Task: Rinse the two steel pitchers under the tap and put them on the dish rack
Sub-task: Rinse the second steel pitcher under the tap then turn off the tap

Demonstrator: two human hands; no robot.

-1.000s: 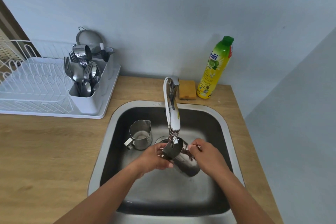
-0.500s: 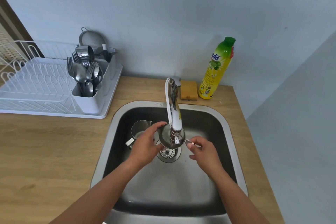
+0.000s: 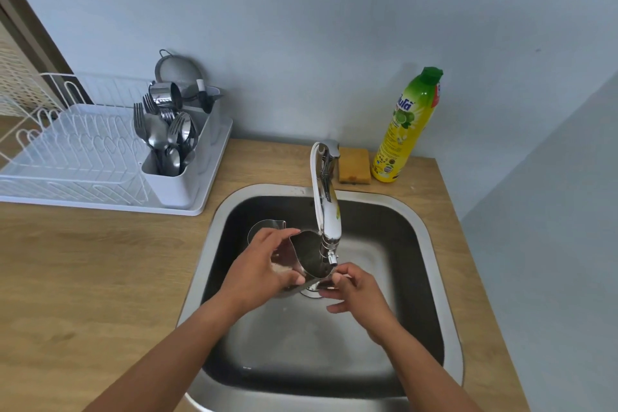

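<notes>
Pitcher (image 3: 309,254) has tilted under the tap (image 3: 326,204) (both hands (image 3: 264,269) (image 3: 356,289) clamped on it).

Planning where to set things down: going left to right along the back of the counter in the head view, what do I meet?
White wire dish rack → grey plastic cutlery holder full of steel forks and spoons → chrome tap → yellow-orange sponge → yellow dish soap bottle with green cap.
</notes>
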